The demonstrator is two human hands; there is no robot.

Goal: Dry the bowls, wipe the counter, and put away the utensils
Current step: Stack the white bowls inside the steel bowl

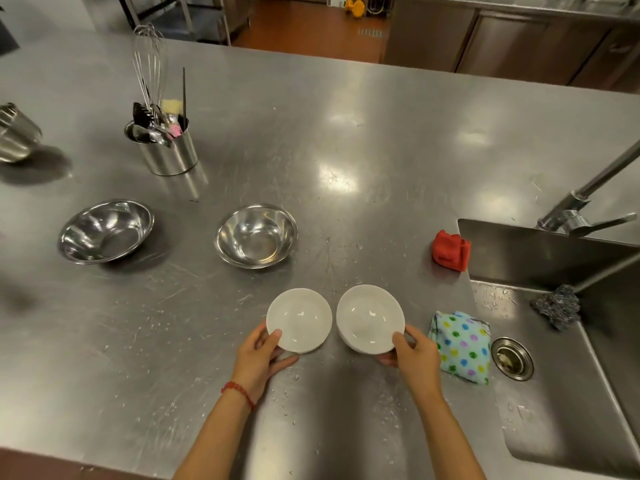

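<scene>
— Both hands up front, w/ a bowl each: left hand (258, 351) grips the near rim of the left white bowl (299, 320), thumb over the edge; right hand (414, 351) does the same w/ the right white bowl (370, 318). Bowls side by side, almost touching, at the near middle of the bench (381, 140). Can't tell if they're resting on it or just lifted.

— Which step, you reckon?

— Drying, prob. at its start. No cloth in either hand yet. Next move needs one hand freed to fetch a cloth: dotted cloth (462, 346) lies just right of the right bowl, by the sink (554, 375); red cloth (450, 251) further back at the sink's corner.

— How do the bowls look?

— Small, glossy, empty, open side up. Water drops scattered on the bench around them, so wiping's still to do. Two steel bowls (256, 235) (105, 232) sit further back, well apart. Utensil pot (166, 147) back left, whisk (149, 64) etc. standing in it.
</scene>
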